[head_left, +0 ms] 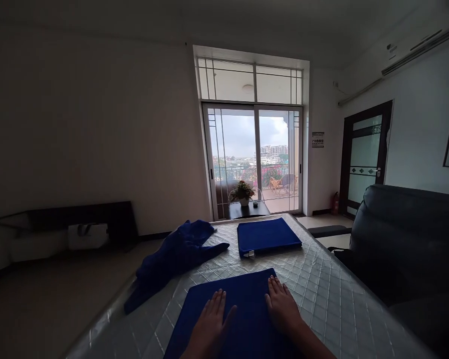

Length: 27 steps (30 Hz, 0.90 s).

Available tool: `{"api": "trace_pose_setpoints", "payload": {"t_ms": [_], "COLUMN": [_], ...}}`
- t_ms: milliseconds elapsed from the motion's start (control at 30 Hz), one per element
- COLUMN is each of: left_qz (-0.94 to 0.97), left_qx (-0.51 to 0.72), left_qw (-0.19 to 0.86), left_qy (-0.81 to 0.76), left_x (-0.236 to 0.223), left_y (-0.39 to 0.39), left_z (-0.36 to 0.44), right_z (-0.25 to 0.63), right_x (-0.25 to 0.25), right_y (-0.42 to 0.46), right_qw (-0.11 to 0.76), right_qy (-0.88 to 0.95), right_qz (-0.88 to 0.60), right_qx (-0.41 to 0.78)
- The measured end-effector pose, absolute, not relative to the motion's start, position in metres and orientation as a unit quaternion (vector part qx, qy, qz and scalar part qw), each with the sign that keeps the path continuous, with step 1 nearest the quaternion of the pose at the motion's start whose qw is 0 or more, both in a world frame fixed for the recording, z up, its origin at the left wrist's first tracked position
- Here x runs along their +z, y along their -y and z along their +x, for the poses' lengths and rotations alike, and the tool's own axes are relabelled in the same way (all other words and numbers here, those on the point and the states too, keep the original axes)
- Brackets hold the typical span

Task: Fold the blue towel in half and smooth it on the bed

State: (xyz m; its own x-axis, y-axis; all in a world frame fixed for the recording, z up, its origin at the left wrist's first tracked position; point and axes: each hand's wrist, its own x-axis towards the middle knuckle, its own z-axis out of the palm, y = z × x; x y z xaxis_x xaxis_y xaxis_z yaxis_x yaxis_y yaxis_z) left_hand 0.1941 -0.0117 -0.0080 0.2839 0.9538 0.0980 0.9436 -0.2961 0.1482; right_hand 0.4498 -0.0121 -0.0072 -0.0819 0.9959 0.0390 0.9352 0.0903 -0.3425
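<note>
A flat piece of blue cloth (pixel 247 304) lies in front of me on a quilted, shiny surface like a covered mattress (pixel 322 289). My left hand (pixel 211 321) rests palm down on the cloth's left half, fingers stretched out and thumb apart. On its right edge lies my right hand (pixel 283 304), also flat with the fingers extended. Beyond them sits a neatly folded blue cloth (pixel 268 235) with a small white tag (pixel 250 254) at its near edge. To the left, a crumpled blue cloth (pixel 179 254) is heaped loosely near the surface's edge.
A black leather sofa or chair (pixel 407 234) stands close on the right. Past the far edge is a small dark table (pixel 247 211) with a potted plant (pixel 243 192), before a sliding glass door (pixel 254 159). A white bag (pixel 88 236) is at the left wall.
</note>
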Motion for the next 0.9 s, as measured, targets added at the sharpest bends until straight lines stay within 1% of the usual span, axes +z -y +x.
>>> {"api": "trace_pose_setpoints", "payload": {"t_ms": [133, 233, 400, 667, 900], "left_qz": [0.794, 0.759, 0.753, 0.765, 0.754], "left_qx": [0.107, 0.112, 0.125, 0.156, 0.151], "left_qw": [0.01, 0.028, 0.049, 0.014, 0.023], "left_qy": [-0.599, -0.64, -0.644, -0.624, -0.639], "left_x": [-0.017, -0.018, -0.02, -0.032, -0.028], "left_y": [0.016, 0.021, 0.024, 0.025, 0.026], "left_z": [0.141, 0.126, 0.126, 0.116, 0.123], "right_z": [0.45, 0.451, 0.452, 0.457, 0.457], "right_x": [-0.003, 0.0, -0.001, -0.009, -0.001], "right_y": [0.016, 0.019, 0.019, 0.014, 0.018], "right_qw": [0.124, 0.122, 0.097, 0.079, 0.061], "right_qy": [0.73, 0.731, 0.734, 0.735, 0.73], "right_qz": [-0.662, -0.661, -0.663, -0.667, -0.675], "right_qx": [0.114, 0.119, 0.111, 0.09, 0.094]}}
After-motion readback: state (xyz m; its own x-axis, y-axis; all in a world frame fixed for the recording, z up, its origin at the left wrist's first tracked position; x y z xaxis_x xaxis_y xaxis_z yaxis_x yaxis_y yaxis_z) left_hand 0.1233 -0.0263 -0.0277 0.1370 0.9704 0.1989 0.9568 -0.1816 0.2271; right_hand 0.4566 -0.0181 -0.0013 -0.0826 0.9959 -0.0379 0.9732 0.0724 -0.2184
